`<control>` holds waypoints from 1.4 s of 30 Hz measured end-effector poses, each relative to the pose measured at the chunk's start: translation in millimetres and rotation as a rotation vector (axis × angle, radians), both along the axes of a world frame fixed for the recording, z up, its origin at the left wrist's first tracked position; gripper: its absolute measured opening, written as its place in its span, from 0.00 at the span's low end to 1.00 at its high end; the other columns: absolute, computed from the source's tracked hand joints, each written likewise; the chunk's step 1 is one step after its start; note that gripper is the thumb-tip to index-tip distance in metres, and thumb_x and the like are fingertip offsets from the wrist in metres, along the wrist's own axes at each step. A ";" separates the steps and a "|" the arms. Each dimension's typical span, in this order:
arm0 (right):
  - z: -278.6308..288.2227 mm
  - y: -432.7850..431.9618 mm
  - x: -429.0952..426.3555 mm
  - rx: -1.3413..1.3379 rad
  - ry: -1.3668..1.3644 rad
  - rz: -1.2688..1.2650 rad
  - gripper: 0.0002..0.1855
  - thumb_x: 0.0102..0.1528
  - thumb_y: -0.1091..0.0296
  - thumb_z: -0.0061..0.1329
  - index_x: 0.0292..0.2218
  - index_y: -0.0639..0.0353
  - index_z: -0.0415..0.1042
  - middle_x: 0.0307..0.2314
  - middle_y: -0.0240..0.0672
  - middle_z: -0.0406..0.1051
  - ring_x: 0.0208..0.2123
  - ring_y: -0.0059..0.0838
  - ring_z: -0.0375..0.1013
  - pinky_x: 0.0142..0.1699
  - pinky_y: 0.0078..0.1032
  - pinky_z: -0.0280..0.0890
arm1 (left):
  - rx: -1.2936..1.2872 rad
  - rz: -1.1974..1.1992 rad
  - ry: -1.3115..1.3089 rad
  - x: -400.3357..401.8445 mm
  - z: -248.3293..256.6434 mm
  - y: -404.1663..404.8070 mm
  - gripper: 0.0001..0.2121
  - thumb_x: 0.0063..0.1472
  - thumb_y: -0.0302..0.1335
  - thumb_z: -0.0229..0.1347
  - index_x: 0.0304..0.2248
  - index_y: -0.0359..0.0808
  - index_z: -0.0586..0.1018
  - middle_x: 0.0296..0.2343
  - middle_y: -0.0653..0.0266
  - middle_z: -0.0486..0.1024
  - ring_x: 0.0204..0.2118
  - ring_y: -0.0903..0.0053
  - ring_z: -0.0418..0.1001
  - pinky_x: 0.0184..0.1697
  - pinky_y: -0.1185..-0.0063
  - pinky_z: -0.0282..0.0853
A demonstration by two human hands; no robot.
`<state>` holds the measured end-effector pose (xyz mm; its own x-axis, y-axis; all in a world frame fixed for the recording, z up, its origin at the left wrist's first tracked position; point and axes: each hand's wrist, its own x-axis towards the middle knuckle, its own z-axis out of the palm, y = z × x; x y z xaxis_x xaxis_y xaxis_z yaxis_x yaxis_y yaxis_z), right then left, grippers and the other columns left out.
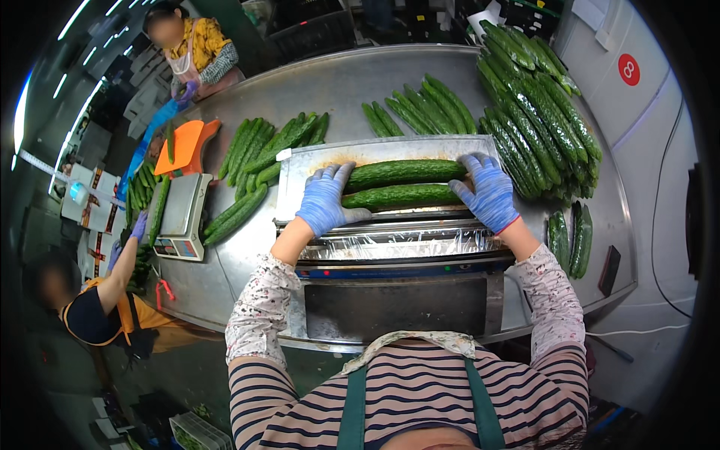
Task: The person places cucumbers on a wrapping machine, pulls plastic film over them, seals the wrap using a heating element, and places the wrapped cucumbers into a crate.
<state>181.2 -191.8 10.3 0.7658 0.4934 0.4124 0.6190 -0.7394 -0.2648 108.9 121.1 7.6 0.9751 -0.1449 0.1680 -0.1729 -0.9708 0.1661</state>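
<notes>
Two cucumbers, a far one and a near one, lie side by side across the metal top of a film-wrapping machine. My left hand, in a blue glove, holds their left ends, thumb on the near side. Around their right ends my right hand is closed, gloved alike. Just nearer to me, clear plastic film stretches over the machine's roller area. A dark plate forms the machine's front.
Unwrapped cucumbers lie left of the machine, more behind it. Shiny wrapped cucumbers are piled at right, near a phone. A scale, an orange scoop and red-handled scissors are at left, where two co-workers stand.
</notes>
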 end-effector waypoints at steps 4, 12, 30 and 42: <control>-2.8 1.0 9.7 -0.161 0.055 0.187 0.39 0.48 0.48 0.52 0.56 0.57 0.56 0.49 0.50 0.59 0.52 0.49 0.58 0.56 0.38 0.54 | -0.058 -0.010 0.033 2.9 -1.0 -11.8 0.39 0.41 0.47 0.63 0.51 0.36 0.65 0.42 0.48 0.67 0.45 0.55 0.65 0.51 0.66 0.60; 3.8 4.8 8.0 -0.290 0.159 0.212 0.36 0.51 0.54 0.49 0.56 0.60 0.54 0.48 0.50 0.60 0.49 0.48 0.61 0.54 0.37 0.57 | -0.048 -0.024 0.002 -1.3 -5.4 -15.1 0.38 0.44 0.48 0.61 0.52 0.37 0.64 0.44 0.48 0.67 0.48 0.56 0.63 0.51 0.65 0.58; 2.1 -84.7 -65.9 -0.212 0.313 -0.219 0.19 0.48 0.49 0.52 0.26 0.59 0.75 0.21 0.45 0.71 0.26 0.42 0.72 0.33 0.35 0.65 | 0.031 0.616 0.297 -111.7 13.2 23.3 0.25 0.48 0.54 0.54 0.23 0.36 0.81 0.22 0.53 0.75 0.26 0.62 0.74 0.31 0.70 0.67; -26.0 -96.9 -27.3 1.404 1.762 -0.320 0.09 0.56 0.64 0.45 0.26 0.51 0.60 0.15 0.24 0.61 0.11 0.13 0.56 0.12 0.11 0.50 | -2.188 0.875 0.396 -90.9 -27.3 44.1 0.09 0.60 0.33 0.48 0.30 0.36 0.68 0.26 0.55 0.73 0.20 0.72 0.69 0.19 0.76 0.67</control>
<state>153.9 -288.8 -15.7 0.6096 0.4210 -0.6717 -0.7925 0.3415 -0.5052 18.0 165.2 -19.7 0.6984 0.2093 -0.6845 0.2959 0.7863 0.5423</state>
